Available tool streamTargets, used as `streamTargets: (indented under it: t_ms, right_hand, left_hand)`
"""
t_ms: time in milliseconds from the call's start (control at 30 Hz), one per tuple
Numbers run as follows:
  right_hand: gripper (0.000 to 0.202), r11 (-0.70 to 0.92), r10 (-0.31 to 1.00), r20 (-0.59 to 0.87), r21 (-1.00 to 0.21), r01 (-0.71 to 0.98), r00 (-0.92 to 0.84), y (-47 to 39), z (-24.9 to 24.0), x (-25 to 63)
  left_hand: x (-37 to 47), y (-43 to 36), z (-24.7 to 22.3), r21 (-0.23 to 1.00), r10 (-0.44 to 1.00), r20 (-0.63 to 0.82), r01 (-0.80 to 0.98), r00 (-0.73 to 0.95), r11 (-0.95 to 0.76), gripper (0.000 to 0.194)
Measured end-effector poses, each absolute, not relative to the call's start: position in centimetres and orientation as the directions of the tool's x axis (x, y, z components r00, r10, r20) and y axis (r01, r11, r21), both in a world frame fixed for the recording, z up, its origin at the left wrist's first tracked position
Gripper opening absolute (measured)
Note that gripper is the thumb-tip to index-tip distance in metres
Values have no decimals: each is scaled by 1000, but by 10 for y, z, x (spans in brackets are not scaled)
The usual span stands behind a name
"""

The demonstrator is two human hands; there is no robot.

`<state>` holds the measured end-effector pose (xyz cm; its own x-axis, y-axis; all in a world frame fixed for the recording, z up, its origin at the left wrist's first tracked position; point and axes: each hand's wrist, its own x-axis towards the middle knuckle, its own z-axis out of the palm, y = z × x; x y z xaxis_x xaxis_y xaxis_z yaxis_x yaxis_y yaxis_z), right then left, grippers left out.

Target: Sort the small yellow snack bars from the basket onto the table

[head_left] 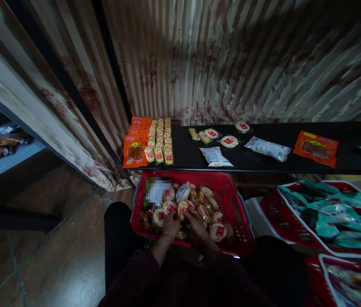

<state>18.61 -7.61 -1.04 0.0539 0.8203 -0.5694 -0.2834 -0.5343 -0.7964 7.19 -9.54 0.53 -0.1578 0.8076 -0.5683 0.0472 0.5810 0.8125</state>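
Observation:
A red plastic basket (228, 192) stands between the person's knees, with several round wrapped snacks (218, 232) lying inside. Over its front half, my left hand (171, 226) has its fingers bent together at the packs; whatever they grip is too small to tell. My right hand (196, 224) is close beside it, fingers spread over a small yellow wrapped snack (182, 207). Behind the basket, a black shelf (183, 147) bears rows of small yellow packs (159, 138) and a column of orange packets (135, 151) at its left end.
Loose on the shelf lie round snacks (229, 141), a white-blue packet (215, 157) and an orange packet (315, 148). Right of the red basket, another basket (273, 209) holds teal packets (337, 211). A third basket (315, 273) is at lower right. A dark post (112, 64) rises by the shelf's left end.

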Motion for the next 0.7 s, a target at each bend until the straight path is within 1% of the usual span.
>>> streamTargets:
  t_ms: [100, 200, 267, 333, 500, 600, 700]
  right_hand:
    - [46, -555, 806, -592, -764, -330, 13, -77, 0, 183]
    - [52, -557, 798, -603, -746, -365, 15, -77, 4, 181]
    - [58, -535, 815, -580, -748, -392, -6, -77, 1, 182]
    - [58, -512, 835, -549, -756, -408, -33, -77, -3, 183]
    - [49, -524, 839, -538, -763, -378, -78, -78, -8, 182]
    - [56, -539, 838, -531, -766, -349, -127, -80, -7, 181]
    - [64, -515, 855, -499, -782, -350, -144, -81, -11, 181]
  left_hand:
    - [73, -93, 6, 819, 816, -563, 48, -135, 572, 27]
    - [72, -93, 9, 810, 803, -583, -10, -126, 587, 26]
    - [72, -94, 12, 804, 797, -593, -37, -119, 593, 25]
    - [72, -94, 13, 802, 795, -597, -50, -106, 595, 22]
    - [73, -91, 15, 809, 797, -587, -90, -145, 580, 16]
    - [73, -90, 12, 818, 802, -575, -112, -160, 564, 11]
    - [73, -90, 8, 823, 810, -568, -110, -145, 557, 9]
